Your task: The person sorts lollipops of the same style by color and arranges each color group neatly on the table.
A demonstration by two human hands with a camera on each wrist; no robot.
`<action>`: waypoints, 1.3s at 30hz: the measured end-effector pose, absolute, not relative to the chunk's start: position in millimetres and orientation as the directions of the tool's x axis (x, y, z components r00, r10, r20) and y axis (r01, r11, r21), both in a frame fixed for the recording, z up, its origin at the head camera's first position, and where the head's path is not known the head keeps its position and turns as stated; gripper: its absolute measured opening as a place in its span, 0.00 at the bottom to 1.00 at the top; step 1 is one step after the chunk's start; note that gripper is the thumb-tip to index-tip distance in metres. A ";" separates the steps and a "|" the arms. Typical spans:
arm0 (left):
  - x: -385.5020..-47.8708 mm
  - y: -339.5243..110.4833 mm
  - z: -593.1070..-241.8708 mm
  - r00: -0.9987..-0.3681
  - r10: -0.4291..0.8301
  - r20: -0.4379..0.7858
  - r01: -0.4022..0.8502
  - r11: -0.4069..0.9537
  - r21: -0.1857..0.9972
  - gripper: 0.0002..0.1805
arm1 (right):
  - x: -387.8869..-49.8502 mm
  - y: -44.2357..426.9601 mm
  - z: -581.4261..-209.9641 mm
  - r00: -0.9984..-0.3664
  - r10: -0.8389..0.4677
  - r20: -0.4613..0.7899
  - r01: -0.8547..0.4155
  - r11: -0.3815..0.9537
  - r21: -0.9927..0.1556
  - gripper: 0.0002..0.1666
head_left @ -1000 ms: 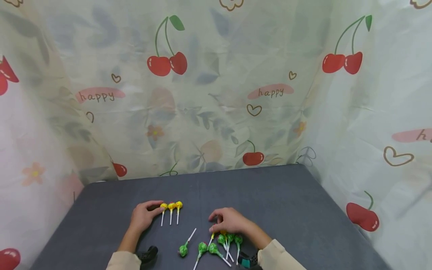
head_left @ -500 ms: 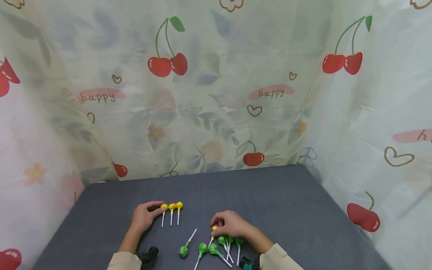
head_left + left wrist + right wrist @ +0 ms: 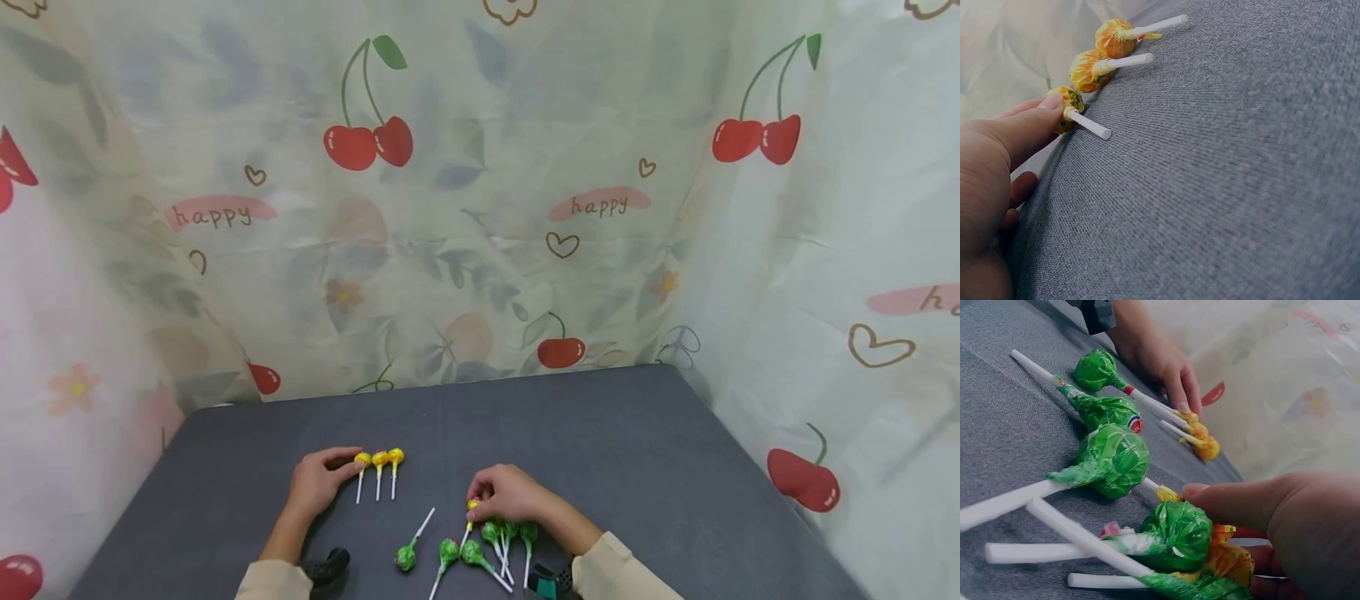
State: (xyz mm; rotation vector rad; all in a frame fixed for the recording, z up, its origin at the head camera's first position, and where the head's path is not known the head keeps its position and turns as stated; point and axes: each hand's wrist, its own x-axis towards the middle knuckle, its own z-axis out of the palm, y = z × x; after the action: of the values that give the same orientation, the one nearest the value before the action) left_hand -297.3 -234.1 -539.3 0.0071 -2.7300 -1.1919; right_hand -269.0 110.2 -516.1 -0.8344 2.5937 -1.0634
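Note:
My left hand (image 3: 315, 486) pinches the wrapped head of a yellow lollipop (image 3: 1072, 99), the leftmost in a row of three with their white sticks toward me. The middle one (image 3: 380, 458) and the right one (image 3: 396, 456) lie beside it. At centre right, the thumb and index finger of my right hand (image 3: 512, 493) pinch another yellow lollipop (image 3: 472, 505) by its head, its stick pointing toward me. Right under that hand, green lollipops (image 3: 1182, 534) lie crossed over one another, with a yellow wrapper (image 3: 1230, 562) partly hidden among them.
Nearer me lie separate green lollipops, one (image 3: 406, 558) with its stick pointing away and another (image 3: 448, 550) with its stick toward me. The dark grey tabletop (image 3: 585, 425) ends at a cherry-printed curtain (image 3: 465, 275) at the back and sides.
The fingers of my right hand have closed on the yellow lollipop, whose head now shows between thumb and index finger. My left hand stays in place on its lollipop.

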 end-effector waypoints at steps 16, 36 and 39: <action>-294.8 -235.2 -539.9 -0.990 -0.079 0.120 0.036 0.676 0.736 0.19 | -280.4 102.7 -500.2 -0.820 -0.572 -0.026 -0.399 0.603 -0.691 0.05; -297.1 -233.8 -537.4 -0.989 -0.072 0.131 0.046 0.685 0.727 0.18 | -307.8 85.2 -484.7 -0.839 -0.542 0.060 -0.444 0.616 -0.651 0.07; -297.3 -233.5 -536.9 -0.989 -0.070 0.131 0.048 0.685 0.727 0.18 | -314.8 81.0 -485.8 -0.847 -0.527 0.070 -0.437 0.616 -0.656 0.06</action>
State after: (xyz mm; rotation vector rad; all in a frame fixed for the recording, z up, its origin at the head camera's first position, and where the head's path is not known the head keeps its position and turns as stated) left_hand -297.3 -233.5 -536.9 0.0182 -2.7460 -1.1919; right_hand -314.8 81.0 -485.8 -0.8113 2.7053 -1.0451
